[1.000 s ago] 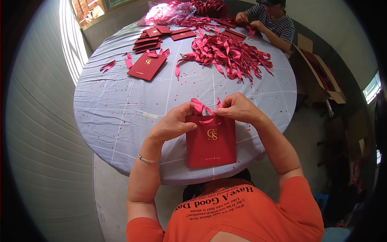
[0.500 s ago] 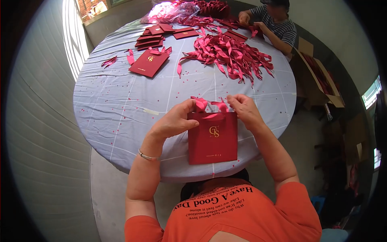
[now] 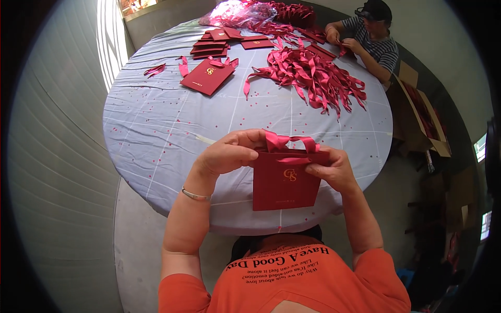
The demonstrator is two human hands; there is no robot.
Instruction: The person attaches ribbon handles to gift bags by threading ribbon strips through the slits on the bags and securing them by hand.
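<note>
A dark red paper gift bag (image 3: 284, 190) with gold lettering is held upright near the table's front edge, in front of my body. Its pink ribbon handles (image 3: 304, 142) stand up from the top edge and loop across the front. My left hand (image 3: 229, 152) grips the bag's upper left corner, thumb beside the edge and fingers behind by the ribbon. On the upper right side, my right hand (image 3: 338, 171) pinches the bag, its thumb on the front face and its other fingers mostly hidden behind.
Another red bag (image 3: 210, 78) lies farther back, near stacked flat bags (image 3: 210, 49). A pile of pink ribbons (image 3: 308, 78) covers the table's right back. Small red dots dot the cloth (image 3: 177, 141). Beyond sits a person (image 3: 373, 44) handling ribbon; an open cardboard box (image 3: 425, 112) stands right.
My right hand has moved down from the ribbon to the bag's right side and now grips it. The bag is slightly tilted. The whole view has shifted a little.
</note>
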